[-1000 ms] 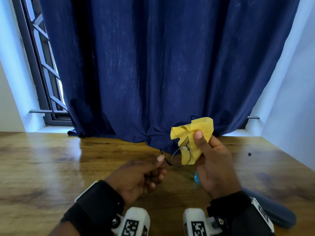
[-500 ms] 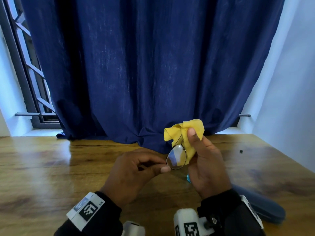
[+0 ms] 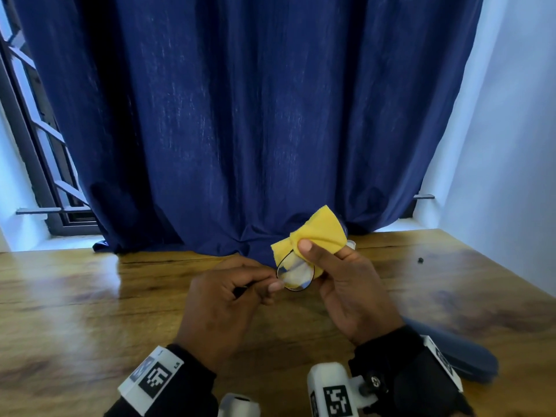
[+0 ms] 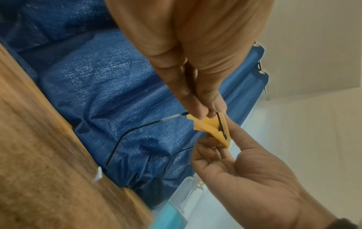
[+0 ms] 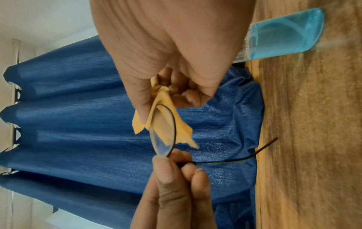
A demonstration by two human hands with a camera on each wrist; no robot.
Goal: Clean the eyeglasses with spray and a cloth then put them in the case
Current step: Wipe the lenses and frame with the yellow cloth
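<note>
Thin black-rimmed eyeglasses (image 3: pixel 294 276) are held above the wooden table (image 3: pixel 75 296). My left hand (image 3: pixel 272 285) pinches the frame at the hinge beside one lens; the wrist views show the same pinch by the left hand (image 4: pixel 203 111) (image 5: pixel 170 159) and a temple arm (image 4: pixel 137 128) (image 5: pixel 235 159) trailing down. My right hand (image 3: pixel 322 257) (image 5: pixel 164 106) holds a yellow cloth (image 3: pixel 320 233) (image 5: pixel 184 133) folded over that lens (image 5: pixel 163 131), thumb on the near side. A dark blue case (image 3: pixel 451 353) lies by my right wrist. The spray bottle (image 5: pixel 284 34) (image 4: pixel 176 213) with blue liquid stands under my right hand.
A dark blue curtain (image 3: pixel 240 115) hangs along the table's far edge and bunches onto it. A barred window (image 3: pixel 39 145) is at the far left, a white wall (image 3: pixel 511 176) on the right. A small dark speck (image 3: pixel 420 260) lies far right.
My left hand has closed in from the temple arm to the hinge beside the lens. The lens has turned to face me, and the cloth has shifted over it.
</note>
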